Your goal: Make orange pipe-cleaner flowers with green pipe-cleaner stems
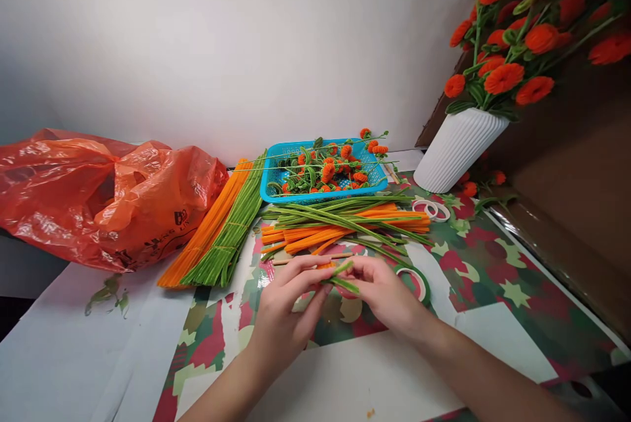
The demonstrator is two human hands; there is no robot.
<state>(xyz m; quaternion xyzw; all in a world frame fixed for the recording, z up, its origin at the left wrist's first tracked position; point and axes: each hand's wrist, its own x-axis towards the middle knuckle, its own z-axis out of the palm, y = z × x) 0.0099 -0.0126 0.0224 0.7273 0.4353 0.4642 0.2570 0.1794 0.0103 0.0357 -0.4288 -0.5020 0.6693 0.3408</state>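
My left hand (pixel 294 297) and my right hand (pixel 379 284) meet over the near middle of the table. The left fingers pinch a small orange piece (pixel 326 265), mostly hidden behind them, with green pipe cleaner (pixel 345 284) joined or lying against it. At the other side, the right thumb and fingers are closed on the green pipe cleaner, whose short ends stick out between the hands. Just beyond the fingers lies a loose pile of green and orange pipe cleaners (pixel 305 236). A thin wooden stick (pixel 340 256) shows behind the fingertips.
A blue basket (pixel 323 198) holds several orange flowers with green stems. To its left lie orange and green pipe cleaner bundles (pixel 221 231) and a red plastic bag (pixel 148 211). Tape rolls (pixel 424 287) sit by my right wrist. A white vase (pixel 456 149) of orange flowers stands right.
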